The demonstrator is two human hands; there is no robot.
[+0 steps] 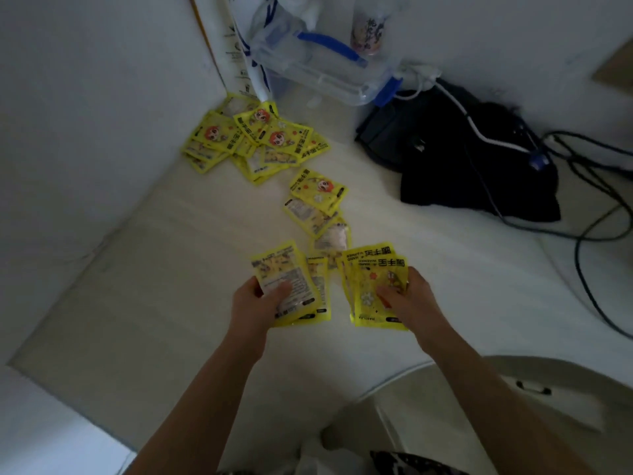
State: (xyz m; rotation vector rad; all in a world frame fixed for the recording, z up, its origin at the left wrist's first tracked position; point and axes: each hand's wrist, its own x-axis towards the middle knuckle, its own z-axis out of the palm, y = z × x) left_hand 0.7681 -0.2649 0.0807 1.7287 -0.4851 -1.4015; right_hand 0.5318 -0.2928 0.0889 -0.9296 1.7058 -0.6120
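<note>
Yellow hand-warmer packets lie scattered on a pale table (154,269). My left hand (255,305) grips a small stack of packets (294,269), back sides up, thumb across the top one. My right hand (409,298) holds another fanned stack of packets (371,269) with the printed fronts up, thumb on top. Between and beyond the hands a short trail of loose packets (317,197) leads to a bigger pile of packets (253,138) in the far corner by the wall.
A clear storage box with blue clips (329,73) stands at the back, a plastic bag draped on it. A black bag (462,159) and dark cables (589,200) fill the right side. A patterned cup (366,32) stands behind. A curved chair back (534,368) sits near me.
</note>
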